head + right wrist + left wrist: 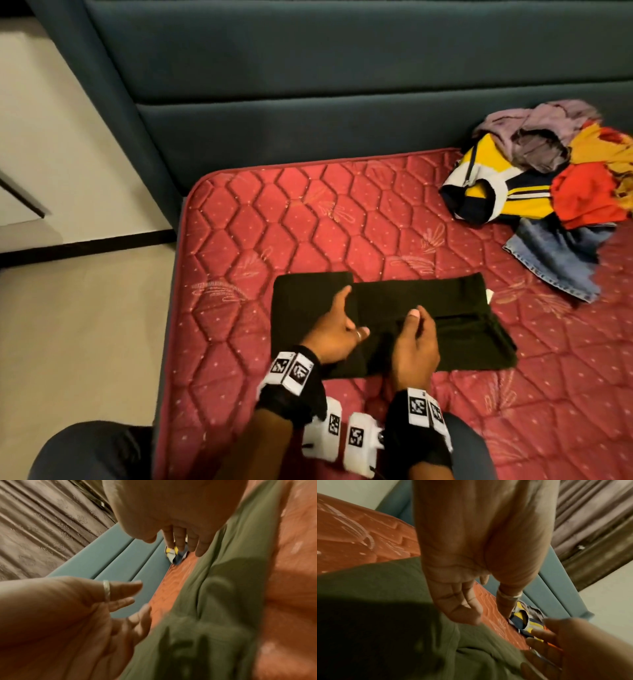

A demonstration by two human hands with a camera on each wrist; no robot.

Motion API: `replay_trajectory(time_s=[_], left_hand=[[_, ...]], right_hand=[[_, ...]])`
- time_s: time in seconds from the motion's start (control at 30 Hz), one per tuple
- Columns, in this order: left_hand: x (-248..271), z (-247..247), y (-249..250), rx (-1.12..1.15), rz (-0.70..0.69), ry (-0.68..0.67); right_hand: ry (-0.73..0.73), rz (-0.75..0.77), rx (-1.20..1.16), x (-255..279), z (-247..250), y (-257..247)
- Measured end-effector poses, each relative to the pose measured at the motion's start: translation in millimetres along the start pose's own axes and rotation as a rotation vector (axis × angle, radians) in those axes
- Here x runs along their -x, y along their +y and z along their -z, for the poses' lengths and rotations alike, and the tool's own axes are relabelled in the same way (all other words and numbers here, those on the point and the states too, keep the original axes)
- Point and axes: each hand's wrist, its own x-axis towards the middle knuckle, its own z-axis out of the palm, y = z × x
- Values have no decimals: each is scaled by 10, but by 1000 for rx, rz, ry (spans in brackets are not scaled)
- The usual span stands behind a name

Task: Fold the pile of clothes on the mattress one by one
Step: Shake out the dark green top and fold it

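Both forearms reached forward side by side, black straps around the wrists. The left hand [334,334] lay palm down, fingers [462,609] relaxed; the right hand [416,346] hovered with fingers [181,539] loosely extended, holding nothing.

We lose the heap of mixed coloured clothes [561,178] at the head view's right edge. Our right hand [416,346] covers part of the dark folded garment [428,318]. Both wrist views are blurred; fingertip contact is unclear.
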Motion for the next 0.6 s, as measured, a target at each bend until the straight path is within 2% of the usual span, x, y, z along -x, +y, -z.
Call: replay_trajectory(time_s=[0.07, 0.13, 0.27, 0.37, 0.47, 0.6], left_hand=[[20, -153, -80, -167, -37, -26], [98, -168, -199, -176, -41, 23], [249, 89, -630, -139, -12, 376], [250, 335, -969, -196, 68, 541], [127, 481, -1266, -146, 188, 559], [-36, 478, -1588, -7, 273, 542]], right_hand=[[11, 22, 25, -104, 143, 132], [-11, 42, 73, -159, 190, 265], [-174, 50, 182, -133, -42, 358], [-315, 104, 271, -95, -351, 346], [-449, 64, 336, -103, -577, 364], [-575, 62, 336, -163, -620, 302]])
